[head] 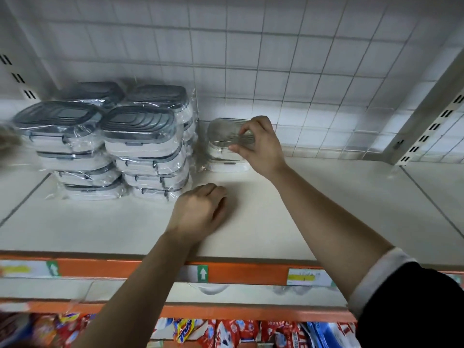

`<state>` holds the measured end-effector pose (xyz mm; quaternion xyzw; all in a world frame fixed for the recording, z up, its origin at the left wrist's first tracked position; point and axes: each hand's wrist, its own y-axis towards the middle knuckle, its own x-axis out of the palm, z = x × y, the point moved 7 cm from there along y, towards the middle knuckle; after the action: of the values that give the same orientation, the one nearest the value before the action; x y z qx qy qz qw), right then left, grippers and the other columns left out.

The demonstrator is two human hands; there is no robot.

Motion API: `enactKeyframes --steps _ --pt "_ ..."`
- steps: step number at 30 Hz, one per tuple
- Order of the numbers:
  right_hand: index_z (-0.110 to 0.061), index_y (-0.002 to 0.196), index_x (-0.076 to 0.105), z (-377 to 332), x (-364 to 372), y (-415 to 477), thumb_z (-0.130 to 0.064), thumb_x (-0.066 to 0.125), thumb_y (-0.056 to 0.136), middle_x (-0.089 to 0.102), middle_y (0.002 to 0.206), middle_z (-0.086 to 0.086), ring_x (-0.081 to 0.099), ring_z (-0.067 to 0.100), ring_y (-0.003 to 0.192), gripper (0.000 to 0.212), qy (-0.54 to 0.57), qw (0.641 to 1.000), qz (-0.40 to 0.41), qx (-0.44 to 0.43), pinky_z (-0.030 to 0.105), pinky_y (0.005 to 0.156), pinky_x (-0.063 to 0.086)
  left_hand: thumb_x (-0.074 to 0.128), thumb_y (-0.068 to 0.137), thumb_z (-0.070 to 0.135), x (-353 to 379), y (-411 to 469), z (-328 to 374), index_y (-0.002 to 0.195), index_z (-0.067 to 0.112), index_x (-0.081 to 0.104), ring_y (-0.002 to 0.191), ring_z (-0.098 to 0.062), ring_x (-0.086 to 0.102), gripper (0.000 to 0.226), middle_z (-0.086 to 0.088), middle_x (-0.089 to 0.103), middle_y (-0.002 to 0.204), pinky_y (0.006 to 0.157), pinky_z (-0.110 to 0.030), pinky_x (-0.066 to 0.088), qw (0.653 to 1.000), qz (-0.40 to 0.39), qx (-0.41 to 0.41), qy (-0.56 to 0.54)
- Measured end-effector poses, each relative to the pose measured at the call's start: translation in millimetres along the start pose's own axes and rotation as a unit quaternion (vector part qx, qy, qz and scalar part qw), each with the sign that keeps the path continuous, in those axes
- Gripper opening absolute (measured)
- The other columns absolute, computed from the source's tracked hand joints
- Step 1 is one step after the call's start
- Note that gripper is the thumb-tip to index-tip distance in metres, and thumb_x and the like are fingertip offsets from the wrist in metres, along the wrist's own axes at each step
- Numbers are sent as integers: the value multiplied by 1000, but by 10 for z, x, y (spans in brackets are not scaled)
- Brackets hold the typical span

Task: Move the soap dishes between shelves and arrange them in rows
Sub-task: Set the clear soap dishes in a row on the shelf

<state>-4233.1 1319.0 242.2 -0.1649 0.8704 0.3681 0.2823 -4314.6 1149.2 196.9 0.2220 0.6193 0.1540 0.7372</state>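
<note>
A person is reaching both bare arms onto a pale store shelf [326,209], seen from above and behind the hands.

The right hand [261,146] is stretching to the back of the shelf and pinching the top soap dish [221,129] of a short stack [226,164]. Thumb and forefinger are closing on the dish's right end, so the clear grey lid is lying to the left of the grip, with the palm hovering over the stack's right side. This stack is sitting close against the wire grid [301,71] that backs the shelf.

Just to its left, four taller wrapped stacks [140,131] of white dishes with dark grey lids are standing in two rows – two in front, two behind – shiny with clear plastic.

The left hand [200,212] is resting on the bare shelf nearer the front edge, fingers curled under into a fist and holding nothing. It is lying apart from the dishes, in front of the gap between the tall stacks and the short one.

A dark sleeve [414,297] with a pale cuff is covering the right upper arm. An orange strip [251,272] is running along the shelf's front edge, carrying a green arrow sticker [202,273] and a yellow price label [305,277]. Below, colourful packets [226,332] are showing – too blurred to read.
</note>
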Motion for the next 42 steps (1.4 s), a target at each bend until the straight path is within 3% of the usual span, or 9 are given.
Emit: enactKeyframes --steps 3,8,11,13,17,23,31,36,42 --pt "-14 104 65 9 198 75 -33 77 82 54 109 -2 53 21 107 32 -52 998 -33 -8 26 91 44 45 88 28 82 19 53 85 11 66 62 -29 62 27 -4 62 74 45 -30 47 1000 -1 5 -6" --pt "-25 125 62 99 279 50 -45 55 95 59 131 -6 36 34 138 37 -132 989 -66 34 47 113 32 45 88 27 106 36 16 85 10 64 61 -31 61 27 -6 61 73 49 -33 49 1000 -9 -5 -20" --pt "-26 137 55 136 170 -86 -48 50 97 48 146 -2 32 32 141 46 -135 986 -90 40 49 114 32 45 90 28 120 56 32 89 9 66 65 -32 61 29 -7 63 76 55 -33 51 999 -21 2 -31" --pt "-19 137 54 87 -4 -247 -50 45 95 50 143 6 41 33 134 53 -142 987 -75 15 48 109 38 45 90 29 104 84 82 90 9 67 65 -32 61 29 -7 62 76 56 -33 50 999 -22 11 -26" --pt "-10 131 58 134 -456 -706 -29 59 94 53 138 11 48 32 127 41 -137 990 -8 39 38 104 39 44 89 29 94 285 430 91 9 68 66 -33 63 32 -8 65 79 61 -36 53 998 -22 56 6" --pt "-9 119 65 531 -1375 -1548 -21 60 90 64 120 10 60 33 110 32 -131 976 91 146 35 94 45 45 89 32 294 448 1376 94 12 71 72 -30 65 33 -6 68 86 69 -35 49 996 -27 79 -27" --pt "-7 109 68 925 -2903 -2888 -18 58 85 69 108 12 63 35 98 29 -211 936 180 219 38 85 47 49 90 30 687 473 3003 97 13 70 78 -33 63 28 -7 67 89 74 -39 48 985 -39 146 -87" --pt "-10 112 67 1206 -3873 -3914 -30 48 85 68 113 10 60 34 105 38 -251 912 179 269 38 89 47 48 91 31 886 495 4325 105 14 70 82 -32 65 32 -6 68 93 76 -40 47 971 -45 190 -140" --pt "-11 114 66 1596 -4834 -4946 -25 56 88 67 114 10 59 35 107 31 -281 895 162 305 40 85 50 46 93 34 1259 283 5657 110 13 70 90 -33 66 36 -6 70 102 80 -42 49 962 -87 196 -167"
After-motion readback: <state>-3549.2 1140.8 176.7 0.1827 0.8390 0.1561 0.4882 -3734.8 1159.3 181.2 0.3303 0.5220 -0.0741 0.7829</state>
